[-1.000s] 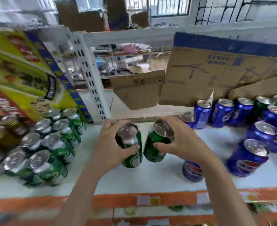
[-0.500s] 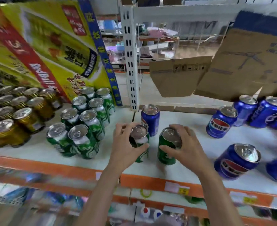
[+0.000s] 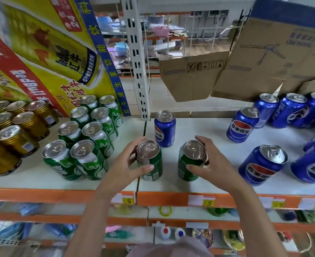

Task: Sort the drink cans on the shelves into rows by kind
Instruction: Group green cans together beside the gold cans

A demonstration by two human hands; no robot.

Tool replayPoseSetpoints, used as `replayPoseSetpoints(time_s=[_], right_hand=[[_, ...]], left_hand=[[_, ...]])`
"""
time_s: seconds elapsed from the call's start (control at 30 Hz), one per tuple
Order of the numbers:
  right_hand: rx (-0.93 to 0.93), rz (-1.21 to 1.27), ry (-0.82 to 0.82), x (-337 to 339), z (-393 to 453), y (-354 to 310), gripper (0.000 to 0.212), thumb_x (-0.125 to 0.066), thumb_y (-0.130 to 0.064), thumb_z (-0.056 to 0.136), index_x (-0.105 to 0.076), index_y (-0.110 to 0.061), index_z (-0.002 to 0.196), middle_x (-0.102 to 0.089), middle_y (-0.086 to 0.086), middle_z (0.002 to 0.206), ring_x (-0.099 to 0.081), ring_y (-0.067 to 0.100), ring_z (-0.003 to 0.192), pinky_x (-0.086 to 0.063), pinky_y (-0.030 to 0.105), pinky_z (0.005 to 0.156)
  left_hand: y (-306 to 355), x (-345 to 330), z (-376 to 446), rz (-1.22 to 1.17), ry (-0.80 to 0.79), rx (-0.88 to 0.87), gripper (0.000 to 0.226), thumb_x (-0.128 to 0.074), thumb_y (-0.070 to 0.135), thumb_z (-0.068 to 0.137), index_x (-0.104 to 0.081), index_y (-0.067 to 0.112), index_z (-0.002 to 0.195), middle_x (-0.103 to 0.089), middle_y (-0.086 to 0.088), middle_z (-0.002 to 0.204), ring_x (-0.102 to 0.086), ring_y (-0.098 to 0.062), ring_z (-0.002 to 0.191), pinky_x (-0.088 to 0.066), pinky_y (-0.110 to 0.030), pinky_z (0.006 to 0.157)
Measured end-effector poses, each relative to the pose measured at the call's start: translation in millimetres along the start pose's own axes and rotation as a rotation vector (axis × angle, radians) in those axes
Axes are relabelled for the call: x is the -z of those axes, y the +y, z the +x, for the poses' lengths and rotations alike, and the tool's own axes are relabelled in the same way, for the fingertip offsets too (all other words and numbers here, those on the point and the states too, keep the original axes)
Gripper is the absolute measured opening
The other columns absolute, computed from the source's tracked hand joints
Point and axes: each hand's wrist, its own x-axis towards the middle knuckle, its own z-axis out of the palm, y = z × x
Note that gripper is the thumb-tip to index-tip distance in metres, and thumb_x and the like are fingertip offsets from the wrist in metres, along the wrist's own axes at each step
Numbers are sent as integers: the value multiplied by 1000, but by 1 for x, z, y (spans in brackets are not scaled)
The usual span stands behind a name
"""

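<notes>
**Green cans on their way to the green rows**

Green is the colour in both hands. The left hand (image 3: 129, 164) wraps its fingers and thumb round one green can (image 3: 150, 160). The right hand (image 3: 211, 164) grips a second green can (image 3: 191, 161) the same way. Both cans stand up straight near the front edge of the white shelf (image 3: 199, 127), close together but not touching.

The green rows (image 3: 87, 138) stand to the left of both hands, and they run from front to back. The left hand is nearer to them, so I think its can should go there first. A lone blue Pepsi can (image 3: 164, 127) stands just behind the two held cans. More blue cans (image 3: 262, 164) wait off to the right, and gold cans (image 3: 16, 138) sit far left.
</notes>
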Motion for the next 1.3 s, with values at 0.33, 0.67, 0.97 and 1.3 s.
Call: replayPoseSetpoints(time_s=[0.33,0.67,0.97,1.3], right_hand=[[30,-142,147,-4,-6,-12,66,-75,-40,73,-42,-25,128,-34,-12,116,-46,10,108,-40,20,86],[20,110,-87,15,-11,-1,64,-69,-15,82,-38,-40,132,-52,-18,129,-49,2,119,-41,23,102],[-47,-347,108,6,-14,-27,80,-64,-61,72,-28,-36,140,-28,-6,132,-36,14,125,-46,38,95],[18,-338,-74,17,-5,-37,54,-68,-23,82,-43,-31,129,-35,-11,121,-40,10,116,-45,15,84]], left_hand=[[12,-16,7,156,305,47,55,-81,30,68,-46,28,111,-56,10,110,-55,0,99,-42,-14,82],[6,0,-7,-208,45,24,49,-60,17,79,-53,20,128,-61,-2,123,-57,-6,113,-45,-13,88],[15,-8,-7,354,196,-5,50,-70,37,80,-49,33,125,-41,9,116,-47,7,104,-33,-2,83],[17,-11,-8,447,238,14,55,-70,45,76,-47,37,126,-40,7,110,-46,-3,98,-33,0,77]])
